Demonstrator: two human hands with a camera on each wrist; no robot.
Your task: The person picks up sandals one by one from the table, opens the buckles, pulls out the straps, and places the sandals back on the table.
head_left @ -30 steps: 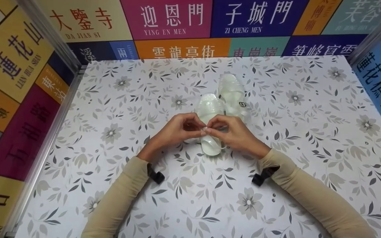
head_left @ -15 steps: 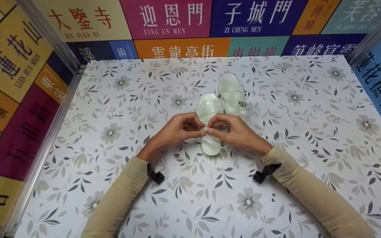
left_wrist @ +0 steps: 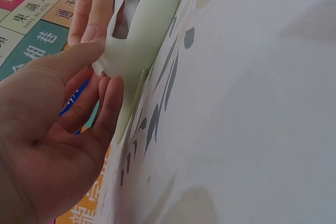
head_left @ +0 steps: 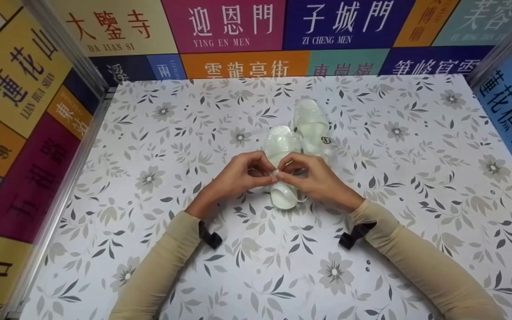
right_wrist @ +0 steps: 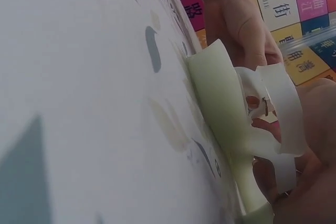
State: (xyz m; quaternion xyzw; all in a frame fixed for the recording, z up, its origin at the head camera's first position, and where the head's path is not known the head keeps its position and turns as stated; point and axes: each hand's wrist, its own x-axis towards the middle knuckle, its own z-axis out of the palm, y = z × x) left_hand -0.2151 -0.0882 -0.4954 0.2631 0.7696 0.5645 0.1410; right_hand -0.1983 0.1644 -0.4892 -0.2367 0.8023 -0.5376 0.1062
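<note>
A pale green, translucent sandal (head_left: 284, 199) lies on the table with its heel toward the person. My left hand (head_left: 239, 172) and right hand (head_left: 314, 178) meet over its middle, thumbs and forefingers pinching the thin strap. The left wrist view has the sandal's side (left_wrist: 149, 22) beyond the left fingertips. From the right wrist, a whitish strap (right_wrist: 286, 111) loops up from the sandal, and a small dark buckle-like piece (right_wrist: 265, 106) shows by it. Fingers hide the exact spot being pinched. The matching sandal (head_left: 310, 119) lies just behind, to the right, untouched.
White table cover (head_left: 185, 275) with grey leaves and flowers lies under everything. Coloured panels with Chinese lettering (head_left: 234, 24) rise behind the table and on both sides. A metal-edged frame (head_left: 67, 178) runs along the left edge.
Both hands stay at the strap, with only small fingertip movements. Half a second ago the fingertips were slightly farther apart; now they are closer together. Neither sandal has visibly shifted.
</note>
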